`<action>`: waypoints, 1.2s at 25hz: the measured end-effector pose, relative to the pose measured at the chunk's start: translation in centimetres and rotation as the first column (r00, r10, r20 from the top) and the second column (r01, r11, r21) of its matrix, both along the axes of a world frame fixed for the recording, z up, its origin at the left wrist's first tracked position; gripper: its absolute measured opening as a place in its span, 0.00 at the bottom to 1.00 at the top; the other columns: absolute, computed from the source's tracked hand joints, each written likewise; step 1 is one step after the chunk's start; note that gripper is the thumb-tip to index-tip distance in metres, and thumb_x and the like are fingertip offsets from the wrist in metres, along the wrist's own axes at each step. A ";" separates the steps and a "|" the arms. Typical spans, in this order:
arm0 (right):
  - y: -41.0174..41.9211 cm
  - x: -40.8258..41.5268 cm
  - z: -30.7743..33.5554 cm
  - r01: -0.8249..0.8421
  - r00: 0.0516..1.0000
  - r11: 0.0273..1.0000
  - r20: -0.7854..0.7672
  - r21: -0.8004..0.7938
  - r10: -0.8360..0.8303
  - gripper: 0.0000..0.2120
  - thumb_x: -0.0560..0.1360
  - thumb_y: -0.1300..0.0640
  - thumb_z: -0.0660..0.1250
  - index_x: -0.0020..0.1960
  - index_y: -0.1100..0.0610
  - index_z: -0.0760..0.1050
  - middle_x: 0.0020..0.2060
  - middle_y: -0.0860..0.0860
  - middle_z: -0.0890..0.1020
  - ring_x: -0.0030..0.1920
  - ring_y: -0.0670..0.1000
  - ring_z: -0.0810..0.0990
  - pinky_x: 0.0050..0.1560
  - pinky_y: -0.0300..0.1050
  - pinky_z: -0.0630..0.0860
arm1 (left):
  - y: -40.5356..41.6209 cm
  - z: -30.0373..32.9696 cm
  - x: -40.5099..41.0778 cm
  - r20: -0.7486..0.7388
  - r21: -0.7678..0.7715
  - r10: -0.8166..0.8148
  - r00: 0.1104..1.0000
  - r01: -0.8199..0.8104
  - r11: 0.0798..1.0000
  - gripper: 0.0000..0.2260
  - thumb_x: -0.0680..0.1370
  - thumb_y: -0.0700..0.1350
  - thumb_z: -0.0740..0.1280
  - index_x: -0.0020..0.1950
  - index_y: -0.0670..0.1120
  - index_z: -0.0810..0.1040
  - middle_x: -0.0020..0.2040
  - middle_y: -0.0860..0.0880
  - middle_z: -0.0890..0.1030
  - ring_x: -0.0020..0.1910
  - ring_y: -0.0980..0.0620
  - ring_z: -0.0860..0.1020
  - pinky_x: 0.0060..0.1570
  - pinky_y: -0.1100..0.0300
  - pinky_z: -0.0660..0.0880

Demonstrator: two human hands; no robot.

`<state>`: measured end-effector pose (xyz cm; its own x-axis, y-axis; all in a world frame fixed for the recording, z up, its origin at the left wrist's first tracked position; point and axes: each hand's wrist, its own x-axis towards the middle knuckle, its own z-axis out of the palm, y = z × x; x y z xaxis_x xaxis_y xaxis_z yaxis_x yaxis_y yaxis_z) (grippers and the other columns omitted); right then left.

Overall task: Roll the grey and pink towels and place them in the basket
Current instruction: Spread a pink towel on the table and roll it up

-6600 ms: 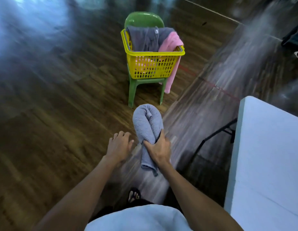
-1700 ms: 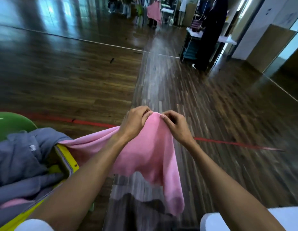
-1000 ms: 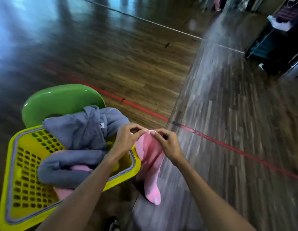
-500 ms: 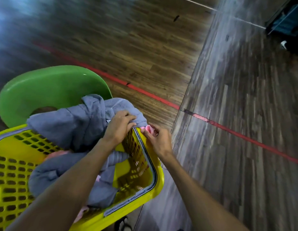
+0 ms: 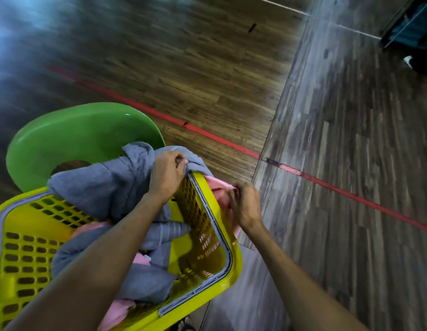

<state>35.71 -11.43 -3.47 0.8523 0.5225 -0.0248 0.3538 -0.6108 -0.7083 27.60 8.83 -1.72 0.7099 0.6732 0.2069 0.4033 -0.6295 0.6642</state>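
1. basket: yellow moulded plastic, slotted walls, grey rim band, rounded corners. it sits on a glossy green plastic chair, under and between both hands.
2. grey towel: soft terry, bunched and creased, draped over the basket's far rim just under the left hand. more grey fabric lies lower inside the basket, below the left forearm.
3. pink towel: fuzzy, hangs outside the basket's right wall, touching it, right at the right hand. pink fabric also shows in the basket bottom, nearer the body than the left hand.
4. left hand: fingers curled, gripping the grey towel at the far right corner of the rim.
5. right hand: motion-blurred, fingers curled against the pink towel's top edge outside the rim; looks like a pinch, exact grip cannot be told.
6. vs 0.5 s ago: more pink is visible at the right hand; before only a small tip showed. left hand is on the same grey bunch.
7. orientation: pink towel is mostly hidden by the right hand and rim; long axis cannot be told. grey towel has no clear axis, crumpled.
8. floor: dark wood planks, red tape line beyond the right hand.
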 end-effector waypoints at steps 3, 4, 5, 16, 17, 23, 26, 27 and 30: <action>-3.4 0.8 2.9 0.093 0.993 0.995 0.071 0.046 -0.096 0.09 0.78 0.59 0.66 0.40 0.61 0.78 0.35 0.52 0.76 0.39 0.51 0.71 0.39 0.40 0.59 | 0.6 0.9 -0.1 -0.026 -0.012 0.050 0.998 -0.051 0.999 0.04 0.76 0.42 0.69 0.48 0.43 0.81 0.45 0.44 0.81 0.43 0.47 0.77 0.47 0.53 0.74; -4.6 1.3 4.0 0.129 0.987 0.990 0.087 0.065 -0.134 0.09 0.78 0.58 0.66 0.41 0.61 0.79 0.35 0.52 0.76 0.39 0.51 0.72 0.40 0.40 0.60 | 0.7 1.1 -0.2 -0.043 -0.012 0.070 0.997 -0.071 0.997 0.04 0.76 0.42 0.69 0.48 0.43 0.81 0.46 0.43 0.81 0.44 0.45 0.78 0.48 0.52 0.74; -5.9 1.9 5.2 0.162 0.979 0.983 0.108 0.085 -0.171 0.10 0.78 0.56 0.65 0.42 0.61 0.79 0.35 0.53 0.77 0.39 0.52 0.72 0.40 0.41 0.61 | 0.9 1.2 -0.3 -0.063 -0.018 0.097 0.993 -0.098 0.995 0.04 0.76 0.42 0.69 0.48 0.42 0.81 0.45 0.42 0.82 0.45 0.43 0.78 0.48 0.51 0.75; -17.9 4.0 17.2 -0.021 0.972 0.999 0.233 -0.038 0.029 0.07 0.76 0.57 0.71 0.49 0.61 0.83 0.37 0.49 0.72 0.40 0.50 0.72 0.43 0.40 0.64 | -20.1 12.4 7.1 0.163 -0.124 -0.752 0.639 0.770 0.626 0.15 0.73 0.44 0.72 0.58 0.41 0.81 0.52 0.49 0.82 0.50 0.62 0.79 0.51 0.75 0.68; -19.7 4.3 18.2 -0.023 0.971 0.999 0.237 -0.023 0.028 0.07 0.76 0.57 0.71 0.49 0.60 0.83 0.36 0.47 0.70 0.39 0.48 0.71 0.42 0.40 0.64 | -22.5 13.2 7.7 0.200 -0.179 -0.755 0.625 0.781 0.599 0.12 0.73 0.41 0.72 0.56 0.41 0.82 0.50 0.52 0.83 0.48 0.68 0.78 0.49 0.76 0.69; -32.6 6.9 21.4 0.136 0.951 0.989 0.274 0.051 -0.145 0.08 0.77 0.55 0.70 0.49 0.59 0.83 0.36 0.47 0.81 0.40 0.51 0.78 0.42 0.43 0.68 | -31.8 17.0 11.5 0.276 -0.190 -0.731 0.624 0.781 0.595 0.04 0.76 0.43 0.70 0.46 0.43 0.84 0.40 0.49 0.84 0.42 0.51 0.81 0.40 0.68 0.72; -38.7 7.8 21.9 0.171 0.965 0.978 0.180 0.122 -0.191 0.08 0.78 0.55 0.69 0.49 0.59 0.83 0.41 0.51 0.86 0.43 0.50 0.83 0.45 0.45 0.75 | -37.4 18.8 13.0 0.253 -0.195 -0.737 0.627 0.779 0.596 0.05 0.78 0.43 0.68 0.47 0.44 0.83 0.40 0.50 0.84 0.40 0.53 0.80 0.41 0.67 0.71; -40.5 7.9 22.0 0.179 0.969 0.973 0.147 0.142 -0.200 0.08 0.78 0.55 0.69 0.50 0.59 0.83 0.42 0.51 0.86 0.45 0.49 0.83 0.47 0.44 0.76 | -39.4 19.1 13.4 0.233 -0.191 -0.754 0.614 0.789 0.584 0.06 0.78 0.44 0.67 0.47 0.44 0.82 0.41 0.50 0.84 0.41 0.53 0.80 0.41 0.66 0.72; -45.6 8.6 21.8 0.205 0.971 0.968 0.097 0.145 -0.220 0.08 0.78 0.56 0.69 0.53 0.58 0.83 0.44 0.50 0.86 0.46 0.48 0.84 0.49 0.43 0.77 | -44.1 19.9 14.7 0.177 -0.163 -0.798 0.576 0.817 0.553 0.10 0.76 0.50 0.66 0.46 0.46 0.82 0.41 0.50 0.83 0.42 0.52 0.80 0.43 0.60 0.73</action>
<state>44.27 -57.00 18.38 0.9377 0.3209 0.1335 0.3068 -0.5837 -0.7518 42.34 -35.29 18.14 0.9655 -0.1444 0.2167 -0.2603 -0.5114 0.8190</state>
